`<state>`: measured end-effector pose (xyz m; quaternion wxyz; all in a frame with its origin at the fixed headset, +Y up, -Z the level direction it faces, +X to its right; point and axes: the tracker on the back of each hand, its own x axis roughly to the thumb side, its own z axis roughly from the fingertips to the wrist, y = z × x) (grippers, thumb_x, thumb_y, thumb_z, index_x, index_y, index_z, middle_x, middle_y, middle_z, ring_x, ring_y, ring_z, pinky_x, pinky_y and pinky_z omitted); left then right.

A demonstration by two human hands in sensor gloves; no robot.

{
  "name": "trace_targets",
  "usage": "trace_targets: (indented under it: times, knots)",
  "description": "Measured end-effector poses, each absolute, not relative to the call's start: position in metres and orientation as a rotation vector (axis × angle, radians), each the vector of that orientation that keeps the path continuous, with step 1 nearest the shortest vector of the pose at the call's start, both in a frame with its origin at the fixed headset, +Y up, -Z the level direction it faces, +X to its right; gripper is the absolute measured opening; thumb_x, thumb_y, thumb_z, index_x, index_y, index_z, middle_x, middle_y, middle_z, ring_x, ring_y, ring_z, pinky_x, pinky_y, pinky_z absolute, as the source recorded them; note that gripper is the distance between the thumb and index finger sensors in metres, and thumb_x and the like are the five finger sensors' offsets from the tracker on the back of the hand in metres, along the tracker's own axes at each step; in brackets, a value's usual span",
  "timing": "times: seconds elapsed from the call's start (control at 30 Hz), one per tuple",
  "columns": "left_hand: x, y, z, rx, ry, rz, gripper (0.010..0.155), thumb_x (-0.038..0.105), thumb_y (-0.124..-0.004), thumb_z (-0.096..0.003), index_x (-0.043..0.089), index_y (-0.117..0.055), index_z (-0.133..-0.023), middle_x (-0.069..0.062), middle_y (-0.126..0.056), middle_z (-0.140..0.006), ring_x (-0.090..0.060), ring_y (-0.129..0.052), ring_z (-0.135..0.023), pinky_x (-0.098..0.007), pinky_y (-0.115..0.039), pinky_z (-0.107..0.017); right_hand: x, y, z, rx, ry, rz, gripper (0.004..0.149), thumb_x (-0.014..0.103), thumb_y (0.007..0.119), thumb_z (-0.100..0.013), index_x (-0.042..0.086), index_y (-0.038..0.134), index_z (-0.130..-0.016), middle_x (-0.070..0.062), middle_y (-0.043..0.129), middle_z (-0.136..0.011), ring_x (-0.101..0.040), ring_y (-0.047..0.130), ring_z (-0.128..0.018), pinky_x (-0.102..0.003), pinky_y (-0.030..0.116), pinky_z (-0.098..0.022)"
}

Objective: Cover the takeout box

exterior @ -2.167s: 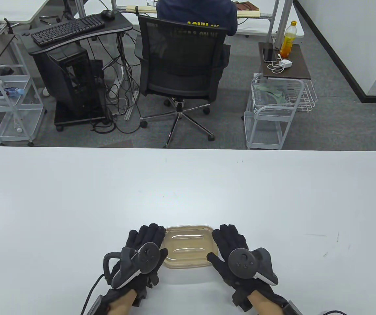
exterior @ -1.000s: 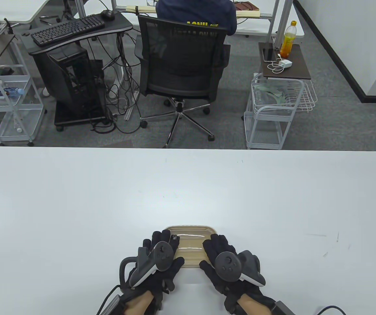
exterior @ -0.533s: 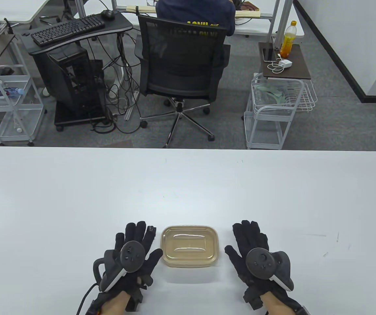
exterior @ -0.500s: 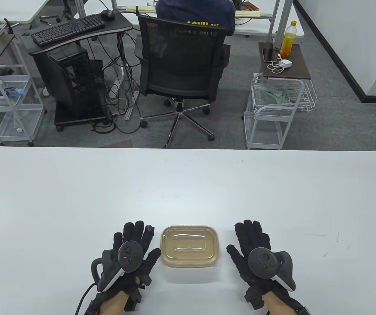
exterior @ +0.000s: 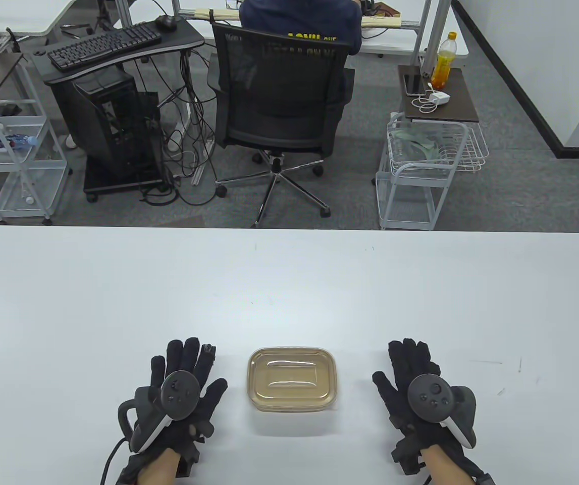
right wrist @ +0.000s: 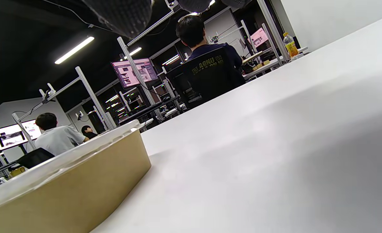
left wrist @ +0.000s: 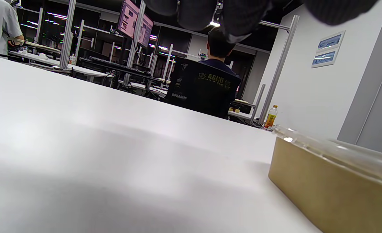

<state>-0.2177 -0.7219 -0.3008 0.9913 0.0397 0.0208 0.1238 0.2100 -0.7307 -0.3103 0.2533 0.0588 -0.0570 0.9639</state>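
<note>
Both hands have pulled outward off the takeout box (exterior: 292, 379) since 1 s ago, when they lay over its lid; box itself hasn't shifted.

Table view: takeout box sits on the white table (exterior: 289, 293) near its front edge, roughly mid-width. Rectangular w/ rounded corners, tan kraft-paper body, clear plastic lid (exterior: 292, 373) seated on top w/ a raised rectangular panel in the middle and glossy highlights. Left hand (exterior: 178, 391) lies flat on table to the left of the box, apart from it, fingers spread, holding nothing. Right hand (exterior: 423, 391) same on the box's right, also apart, fingers extended, empty. Black knit gloves, each w/ a round dark tracker on the back, grey-white plastic underneath.

Left wrist view: box corner (left wrist: 333, 181) at lower right, matte brown wall, clear lid rim (left wrist: 336, 152) overhanging slightly and catching light. Smooth table surface (left wrist: 113, 155) stretches left of the box. Blurred dark fingertips (left wrist: 197, 13) hang at top edge, touching nothing.

Right wrist view: box (right wrist: 68, 191) at lower left, same matte tan wall w/ translucent lid edge (right wrist: 64, 158) on top. Table (right wrist: 275, 145) runs off to the box's right. Dark glove fingertips (right wrist: 123, 13) at top, clear of the box.
</note>
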Motion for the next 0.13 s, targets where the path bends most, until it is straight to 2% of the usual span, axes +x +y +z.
trace_targets:
  times: [0.13]
  knots:
    - [-0.2185, -0.7216, -0.3001, 0.079, 0.042, 0.248, 0.071, 0.074, -0.064, -0.0356, 0.050, -0.060, -0.102, 0.015, -0.049, -0.123, -0.015, -0.039, -0.118, -0.037, -0.028, -0.084, 0.2043, -0.7310, -0.3099, 0.185, -0.154, 2.645, 0.069, 0.044, 0.067, -0.062, 0.004, 0.047, -0.114, -0.033, 0.040, -0.117, -0.056, 0.034, -0.105, -0.074, 0.040, -0.067]
